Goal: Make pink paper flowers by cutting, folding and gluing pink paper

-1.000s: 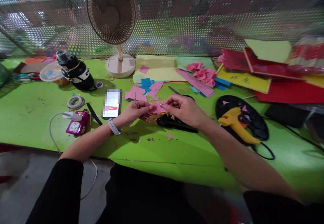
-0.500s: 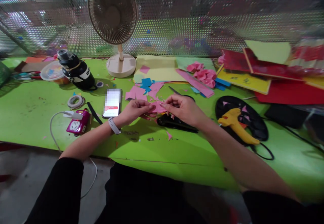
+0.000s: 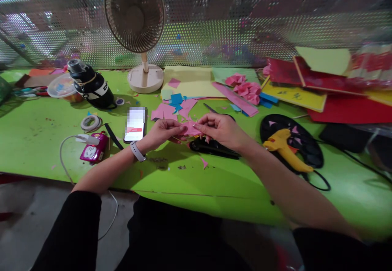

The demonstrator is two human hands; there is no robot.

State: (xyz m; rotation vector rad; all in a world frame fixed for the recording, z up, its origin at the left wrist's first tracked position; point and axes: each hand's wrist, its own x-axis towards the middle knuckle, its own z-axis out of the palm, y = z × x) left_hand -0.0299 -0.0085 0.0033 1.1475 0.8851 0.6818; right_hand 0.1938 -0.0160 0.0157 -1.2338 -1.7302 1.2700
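A small piece of pink paper (image 3: 191, 128) is stretched between my two hands above the green table (image 3: 196, 185). My left hand (image 3: 165, 133) pinches its left side between thumb and fingers. At the right side, the fingertips of my right hand (image 3: 219, 129) close on the paper's edge. Below the right hand lies a black tool (image 3: 211, 147), perhaps a stapler, partly covered by that hand. Cut pink paper pieces (image 3: 163, 112) and blue scraps (image 3: 176, 100) lie just behind the hands. Crumpled pink paper shapes (image 3: 245, 89) are heaped farther back.
A phone (image 3: 135, 125), a tape roll (image 3: 91, 123), a purple socket block (image 3: 94, 148) and a black bottle (image 3: 90, 84) stand left. The fan (image 3: 145, 78) is behind. At right, a yellow glue gun (image 3: 288, 150) rests on a black pad (image 3: 312, 140), near red and yellow sheets (image 3: 346, 109).
Both hands stay almost in place, holding the pink paper. Its visible shape between the fingertips shifts slightly. The whole view moves a little.
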